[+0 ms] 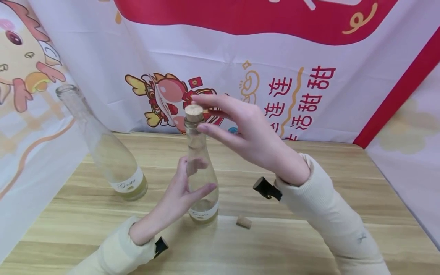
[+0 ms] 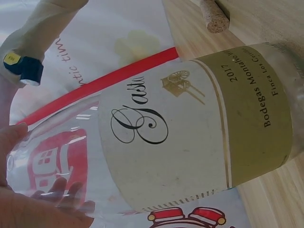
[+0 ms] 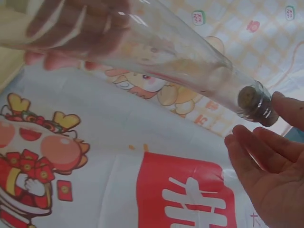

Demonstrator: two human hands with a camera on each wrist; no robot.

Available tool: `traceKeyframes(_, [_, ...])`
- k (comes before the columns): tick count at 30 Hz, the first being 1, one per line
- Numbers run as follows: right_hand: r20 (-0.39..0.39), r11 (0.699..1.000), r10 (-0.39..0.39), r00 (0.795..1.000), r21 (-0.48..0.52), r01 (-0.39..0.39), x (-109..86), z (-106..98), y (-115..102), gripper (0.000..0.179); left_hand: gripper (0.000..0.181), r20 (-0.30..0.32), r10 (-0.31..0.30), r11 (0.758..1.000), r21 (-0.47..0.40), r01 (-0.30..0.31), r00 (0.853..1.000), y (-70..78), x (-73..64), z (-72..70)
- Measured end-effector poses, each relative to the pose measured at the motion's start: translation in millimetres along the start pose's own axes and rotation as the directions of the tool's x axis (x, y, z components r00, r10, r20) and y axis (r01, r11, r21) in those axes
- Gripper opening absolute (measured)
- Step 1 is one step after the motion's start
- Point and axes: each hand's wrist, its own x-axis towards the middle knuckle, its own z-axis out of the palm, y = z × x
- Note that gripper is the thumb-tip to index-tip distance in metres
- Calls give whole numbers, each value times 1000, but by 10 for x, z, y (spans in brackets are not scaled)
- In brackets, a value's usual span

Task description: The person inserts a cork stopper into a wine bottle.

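Observation:
A clear glass bottle (image 1: pixel 208 173) with a white label stands upright on the table, a cork (image 1: pixel 194 111) sitting partly in its mouth. My left hand (image 1: pixel 180 189) holds the body, thumb across the front and fingers behind the glass. The left wrist view shows the label (image 2: pixel 156 118) close up. My right hand (image 1: pixel 245 131) is at the bottle's top, its fingers extended and spread around the cork and neck without gripping. Through the glass in the right wrist view, the cork's lower end (image 3: pixel 248 98) shows inside the neck.
On the left stands a second clear bottle (image 1: pixel 115 160), uncorked. A loose cork (image 1: pixel 244 222) lies on the wooden table (image 1: pixel 292 244), right of the held bottle. Printed cloth (image 1: pixel 220 46) hangs behind and at both sides.

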Motion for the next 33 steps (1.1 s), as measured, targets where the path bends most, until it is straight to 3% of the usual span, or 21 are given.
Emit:
traceKeyframes(3, [38,998,58,998,-24,-57,-123,15,59,46,60,0,-6,1000,-6,6,1000,-2,-7,2])
traceKeyframes(8, [103,995,93,990,-56,-88,-354,74,155,51,61,-10,-13,1000,1,13,1000,-17,-13,5])
traceKeyframes(12, [159,988,148,976,-66,-139,-533,134,218,54,60,-6,-44,999,-7,44,999,-22,-18,4])
traceKeyframes(16, [229,970,238,944,-97,-222,-695,202,258,59,60,-2,-76,997,-14,76,997,-19,-20,-2])
traceKeyframes(21, [311,943,332,891,-137,-304,-871,289,301,70,60,-7,-71,997,3,71,997,-19,-20,2])
traceKeyframes(24, [355,935,355,865,-148,-323,-958,345,337,78,60,-10,-62,998,0,62,998,-21,-22,7])
traceKeyframes(28, [378,931,364,851,-146,-334,-1062,419,388,81,59,-9,-61,998,-13,60,998,-25,-21,9])
traceKeyframes(33, [417,902,430,801,-151,-405,-1176,518,441,82,59,-5,-69,997,-20,69,998,-26,-20,8])
